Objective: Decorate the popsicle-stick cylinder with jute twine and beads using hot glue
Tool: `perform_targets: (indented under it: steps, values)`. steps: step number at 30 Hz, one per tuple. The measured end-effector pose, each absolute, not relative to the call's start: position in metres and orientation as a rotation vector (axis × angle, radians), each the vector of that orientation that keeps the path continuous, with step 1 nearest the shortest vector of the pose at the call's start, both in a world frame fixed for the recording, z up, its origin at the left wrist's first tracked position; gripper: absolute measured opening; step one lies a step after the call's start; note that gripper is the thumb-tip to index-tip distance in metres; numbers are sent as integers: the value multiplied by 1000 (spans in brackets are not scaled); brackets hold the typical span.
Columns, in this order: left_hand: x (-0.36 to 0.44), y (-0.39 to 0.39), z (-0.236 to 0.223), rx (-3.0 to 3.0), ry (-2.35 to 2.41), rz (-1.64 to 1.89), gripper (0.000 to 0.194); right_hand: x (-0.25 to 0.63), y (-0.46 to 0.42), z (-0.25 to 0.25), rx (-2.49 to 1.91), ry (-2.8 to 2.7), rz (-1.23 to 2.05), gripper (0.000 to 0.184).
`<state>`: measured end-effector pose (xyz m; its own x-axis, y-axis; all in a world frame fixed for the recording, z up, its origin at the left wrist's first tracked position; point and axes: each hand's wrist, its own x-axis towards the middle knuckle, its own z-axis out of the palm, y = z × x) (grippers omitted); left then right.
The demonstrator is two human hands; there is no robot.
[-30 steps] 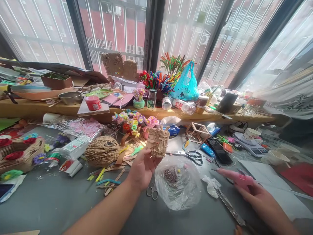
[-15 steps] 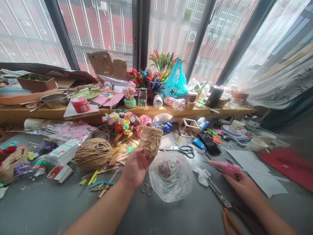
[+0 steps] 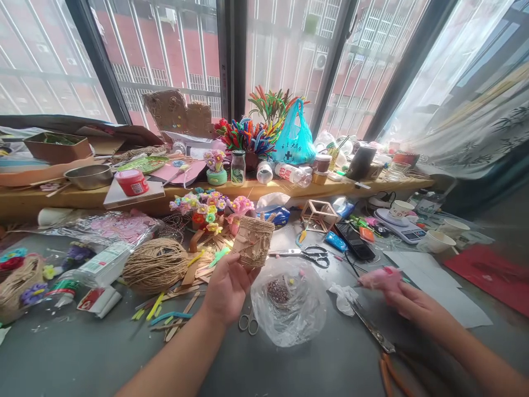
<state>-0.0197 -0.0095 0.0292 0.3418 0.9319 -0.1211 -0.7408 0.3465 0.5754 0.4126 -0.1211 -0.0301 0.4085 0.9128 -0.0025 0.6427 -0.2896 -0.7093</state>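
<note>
My left hand (image 3: pixel 229 289) is closed around a small brown pot wrapped in twine (image 3: pixel 253 242), holding it up above the table. In my right hand (image 3: pixel 407 300) is a pink glue gun (image 3: pixel 382 278), its nozzle pointing left; motion blurs it somewhat. Below and right of the pot lies a clear plastic bag (image 3: pixel 297 325) with dark beads (image 3: pixel 279 289) in it. Small scissors (image 3: pixel 248 322) rest beside the bag. Large scissors with orange handles (image 3: pixel 378 333) lie left of my right forearm, near a crumpled white tissue (image 3: pixel 344 298).
A ball of twine (image 3: pixel 155 264) and wooden sticks (image 3: pixel 182 317) lie to the left. Black-handled scissors (image 3: pixel 314 255), a wooden frame (image 3: pixel 318 215) and a kitchen scale (image 3: pixel 399 225) stand farther back. Along the ledge (image 3: pixel 248 192) are pipe cleaners (image 3: pixel 248 135) and a blue bag (image 3: pixel 295 138).
My right hand has turned the glue gun and shifted it slightly right. My left hand keeps the pot in nearly the same place. The view has moved slightly.
</note>
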Motion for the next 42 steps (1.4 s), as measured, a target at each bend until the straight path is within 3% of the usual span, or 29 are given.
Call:
perform_targets:
  steps: [3,13,24,30,33,35,37,42]
  values:
    - [-19,-9,30,466,463,1132,46,419,-128,-31,-1998,-1440,804,51]
    - [-19,-10,32,467,484,1129,49,386,-121,-29,-2117,-1429,632,50]
    - [-17,-11,33,498,447,1142,48,391,-139,-44,-2102,-1445,127,46]
    - [-14,-13,31,464,453,1142,53,313,-151,-29,-1529,-1905,-271,20]
    - [-14,-13,31,473,428,1129,56,245,-139,-11,-1456,-2136,-155,30]
    - [-14,-13,31,485,403,1118,56,206,-120,0,-1642,-2225,57,37]
    - [-15,-13,31,494,396,1105,55,180,-96,6,-1901,-2274,248,32]
    - [-15,-12,31,515,429,1155,54,159,-55,2,-2018,-2251,288,30]
